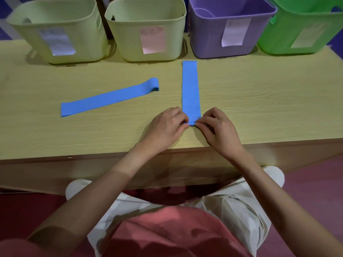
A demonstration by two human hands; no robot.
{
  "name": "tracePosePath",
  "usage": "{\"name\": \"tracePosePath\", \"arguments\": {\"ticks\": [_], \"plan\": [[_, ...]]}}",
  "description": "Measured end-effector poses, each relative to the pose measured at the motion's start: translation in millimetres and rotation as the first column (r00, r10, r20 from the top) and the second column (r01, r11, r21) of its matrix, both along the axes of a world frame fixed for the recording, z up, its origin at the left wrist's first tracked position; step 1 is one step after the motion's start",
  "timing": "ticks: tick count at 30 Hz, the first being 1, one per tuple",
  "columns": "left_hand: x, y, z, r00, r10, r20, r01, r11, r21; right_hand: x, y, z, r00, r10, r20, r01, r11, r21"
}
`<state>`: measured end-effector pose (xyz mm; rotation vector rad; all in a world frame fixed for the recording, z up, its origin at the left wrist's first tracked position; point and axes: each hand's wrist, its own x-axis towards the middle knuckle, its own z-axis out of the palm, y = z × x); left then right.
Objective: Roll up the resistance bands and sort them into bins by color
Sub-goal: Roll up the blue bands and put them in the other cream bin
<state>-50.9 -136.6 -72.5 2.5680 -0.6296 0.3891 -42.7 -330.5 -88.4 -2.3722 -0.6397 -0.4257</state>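
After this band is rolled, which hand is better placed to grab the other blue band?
Left, probably. The flat band lies on the left hand's side of the table. The right hand would have to cross over. Both now pinch the near end of the upright band.

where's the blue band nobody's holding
In the head view it lies flat on the table, left of centre: the loose blue band, angled before the two pale green bins.

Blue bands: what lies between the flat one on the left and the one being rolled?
In the head view, only bare tabletop separates the left blue band from the band being rolled; nothing lies between them.
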Motion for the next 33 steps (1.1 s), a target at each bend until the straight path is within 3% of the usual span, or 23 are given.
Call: {"name": "tracePosePath", "arguments": {"ticks": [18,27,33], "plan": [[-3,-9,1,0.991,0.069,0.113,-0.080,0.992,0.098,9,0,2,1.000,-0.003,0.003,0.003,1.000,-0.014],[4,-10,1,0.993,0.104,0.064,-0.110,0.989,0.099,12,6,6,1.000,-0.001,0.008,0.002,0.998,-0.060],[14,-13,14,0.988,0.134,-0.071,-0.126,0.985,0.116,14,3,12,0.999,0.038,-0.019,-0.039,0.995,-0.096]]}}
